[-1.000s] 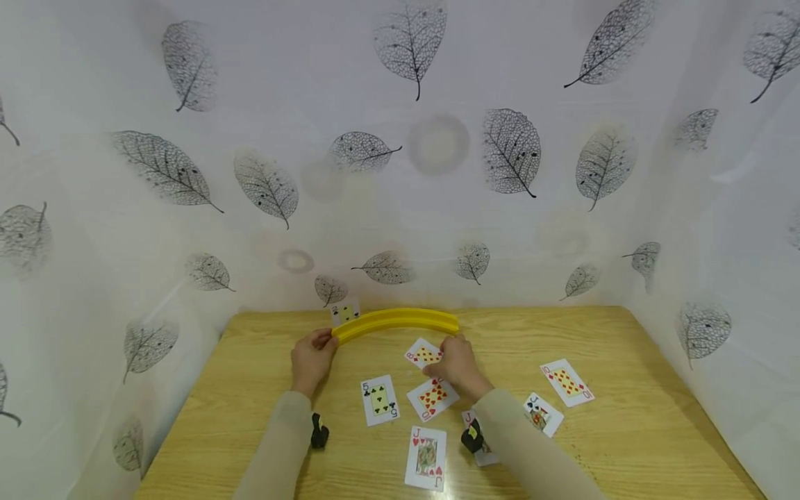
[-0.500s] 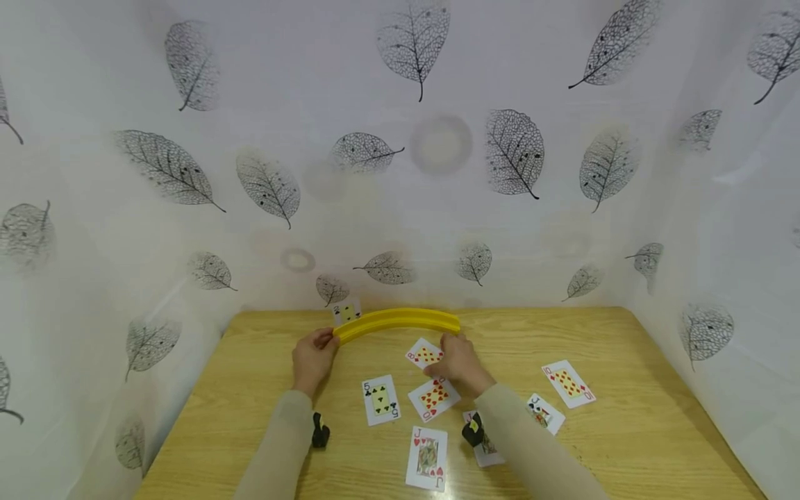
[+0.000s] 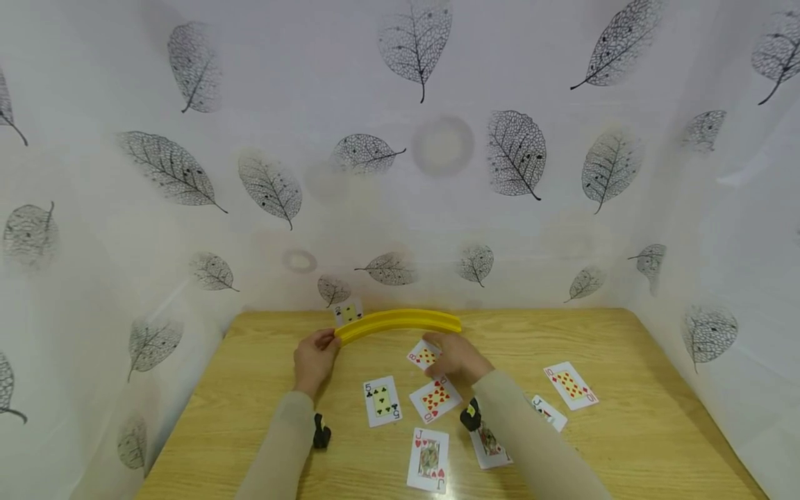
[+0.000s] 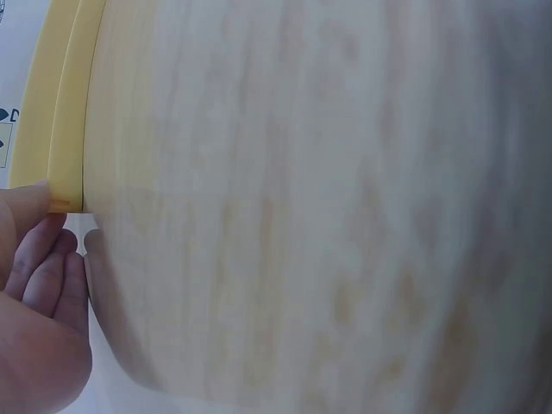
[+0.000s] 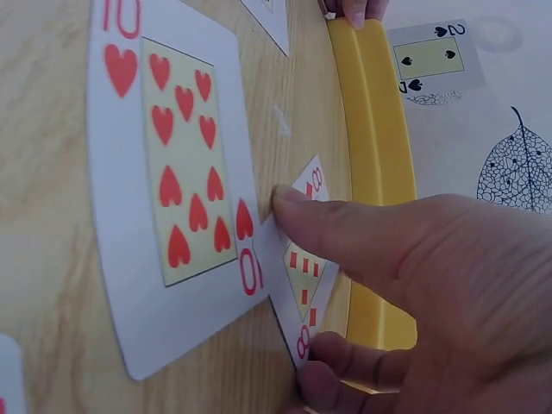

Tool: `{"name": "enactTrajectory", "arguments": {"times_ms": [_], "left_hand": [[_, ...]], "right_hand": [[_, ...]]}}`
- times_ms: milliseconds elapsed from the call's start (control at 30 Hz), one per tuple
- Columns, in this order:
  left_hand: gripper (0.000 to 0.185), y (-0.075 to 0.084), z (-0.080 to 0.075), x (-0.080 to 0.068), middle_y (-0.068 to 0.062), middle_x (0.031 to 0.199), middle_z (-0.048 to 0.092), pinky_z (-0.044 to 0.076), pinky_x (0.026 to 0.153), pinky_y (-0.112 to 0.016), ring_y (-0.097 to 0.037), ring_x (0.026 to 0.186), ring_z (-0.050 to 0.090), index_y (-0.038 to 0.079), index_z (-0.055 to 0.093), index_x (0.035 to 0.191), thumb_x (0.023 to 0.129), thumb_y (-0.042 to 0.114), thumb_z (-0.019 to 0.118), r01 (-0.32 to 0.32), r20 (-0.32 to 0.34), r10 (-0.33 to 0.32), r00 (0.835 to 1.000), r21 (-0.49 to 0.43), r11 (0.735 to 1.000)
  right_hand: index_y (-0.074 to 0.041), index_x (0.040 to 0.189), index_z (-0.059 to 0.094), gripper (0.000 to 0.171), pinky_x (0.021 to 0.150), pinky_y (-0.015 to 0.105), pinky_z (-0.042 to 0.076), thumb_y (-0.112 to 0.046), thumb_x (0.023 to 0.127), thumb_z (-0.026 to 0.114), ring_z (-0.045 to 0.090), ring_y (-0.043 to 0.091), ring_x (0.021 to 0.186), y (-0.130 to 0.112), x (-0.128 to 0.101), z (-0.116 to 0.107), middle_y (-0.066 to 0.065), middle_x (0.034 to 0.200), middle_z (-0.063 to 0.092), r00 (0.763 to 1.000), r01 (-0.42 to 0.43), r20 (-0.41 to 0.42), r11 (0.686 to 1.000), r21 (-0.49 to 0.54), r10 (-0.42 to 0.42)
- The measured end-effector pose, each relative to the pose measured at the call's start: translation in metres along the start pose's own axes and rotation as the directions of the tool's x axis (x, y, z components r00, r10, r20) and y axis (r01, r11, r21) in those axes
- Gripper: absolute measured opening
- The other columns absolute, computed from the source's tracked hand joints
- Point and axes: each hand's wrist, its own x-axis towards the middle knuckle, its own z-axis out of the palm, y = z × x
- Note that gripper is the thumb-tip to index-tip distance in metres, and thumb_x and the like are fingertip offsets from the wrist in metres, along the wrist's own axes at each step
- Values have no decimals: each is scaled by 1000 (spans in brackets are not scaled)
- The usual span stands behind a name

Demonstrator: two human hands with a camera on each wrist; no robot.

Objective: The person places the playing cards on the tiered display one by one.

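Note:
A yellow curved card holder [image 3: 400, 319] stands at the back of the table. My left hand [image 3: 314, 360] pinches its left end between thumb and fingers. A two of spades [image 5: 434, 59] stands upright in the holder near that end. My right hand [image 3: 459, 355] hovers low over the eight of diamonds [image 5: 304, 274], which lies on the table. Its thumb reaches across the card while the fingertips are by the opposite corner, a wide gap between them. Firm contact cannot be made out. Beside it lies the ten of hearts [image 5: 185, 172].
Face up on the wooden table [image 3: 250, 417] lie a five of clubs [image 3: 381, 401], a jack of hearts [image 3: 428, 460] and a ten of diamonds [image 3: 571, 385]. Two more jacks [image 3: 490, 444] are partly under the right forearm. A leaf-patterned curtain [image 3: 437, 208] closes off the back and sides.
My right hand has shifted left, away from the holder's right end and over the eight of diamonds. My left hand keeps its grip on the holder.

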Motion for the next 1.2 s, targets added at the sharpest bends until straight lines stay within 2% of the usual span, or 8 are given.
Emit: {"name": "enactTrajectory", "arguments": {"times_ms": [367,500,633,867,1100,1200], "left_hand": [[31,-1,1,0,-21,125,75,61,100,-48,-36,115,74,1,72,128,100,13,73,4,-4,-4,1000,-1,1000],[30,0,0,-1,-22,124,75,61,100,-49,-37,115,74,0,72,127,100,12,73,-3,-5,3,1000,-7,1000],[30,0,1,0,-22,124,75,61,100,-49,-37,115,74,0,72,127,100,12,73,-4,-6,4,1000,-8,1000],[30,1,0,1,-22,124,76,61,101,-49,-37,115,74,1,72,128,100,12,73,-3,-6,3,1000,-4,1000],[30,2,0,0,-22,125,75,60,102,-48,-36,116,73,1,72,128,100,12,72,13,0,-13,1000,-12,1000],[30,2,0,0,-22,125,75,60,102,-48,-36,116,73,1,72,128,100,12,72,22,3,-22,1000,-16,1000]], "right_hand": [[-21,154,54,84,120,62,40,-14,80,91,53,44,141,-6,10,-4,18,157,54,992,-106,63,993,-58,110],[-22,154,54,83,121,62,40,-13,80,91,51,43,142,-9,10,-5,17,159,52,989,-124,75,991,-40,127],[-22,156,52,86,121,61,40,-10,81,90,50,43,144,-11,9,-8,17,162,49,987,-133,89,991,-5,133],[-24,157,52,85,115,57,48,-12,82,90,57,38,134,-15,7,-9,20,159,51,986,-135,95,991,-27,137],[-23,156,53,84,117,59,46,-8,82,89,54,41,139,-15,8,-9,20,160,50,988,-115,105,993,-15,116],[-23,156,53,84,115,57,48,-6,82,89,56,38,135,-15,9,-9,21,160,49,985,-118,123,993,-12,118]]}}
